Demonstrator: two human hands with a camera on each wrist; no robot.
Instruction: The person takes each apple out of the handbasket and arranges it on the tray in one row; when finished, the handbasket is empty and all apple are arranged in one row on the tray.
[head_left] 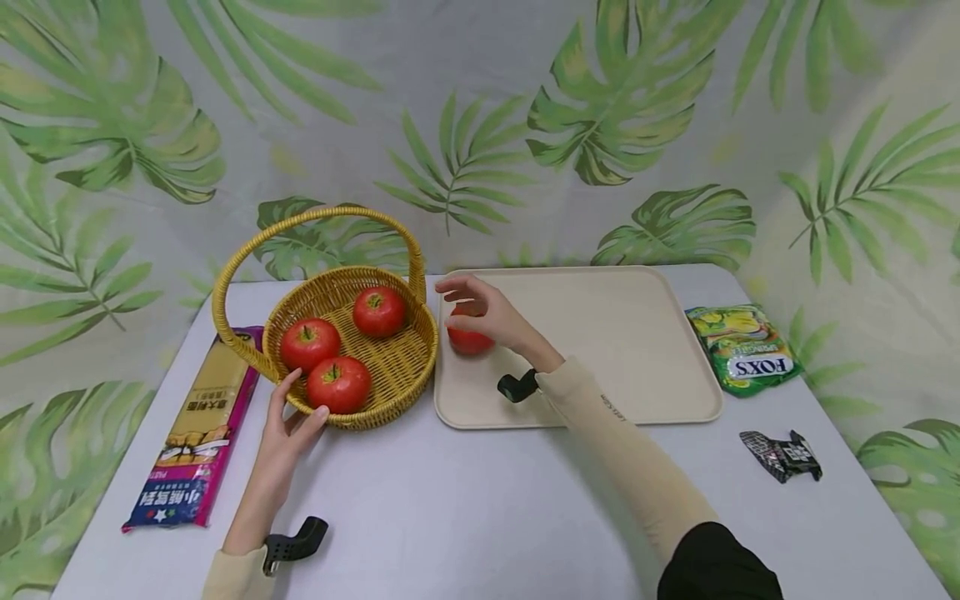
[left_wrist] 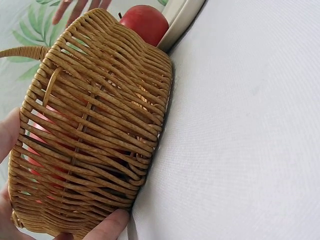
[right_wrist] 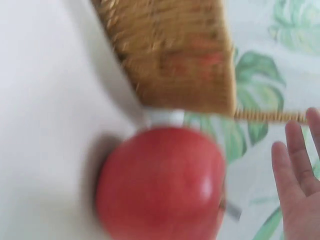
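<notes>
In the frame's left half, the left hand [head_left: 287, 435] grips the wicker basket [head_left: 390, 408]; mid-frame, the right hand [head_left: 495, 317], fingers spread, hovers by the tray's [head_left: 600, 350] apple [head_left: 470, 342].

White table [head_left: 480, 500]: basket [head_left: 395, 358], tray [head_left: 615, 333], packets [head_left: 187, 421]

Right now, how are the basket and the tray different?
The basket is round and woven, while the tray is a shallow rectangle with rounded corners. The basket has a tall looped handle; the tray shows none. The basket is golden brown, but the tray is pale cream. The basket holds three apples, and the tray has just one apple. What they share: both have red fruit.
</notes>
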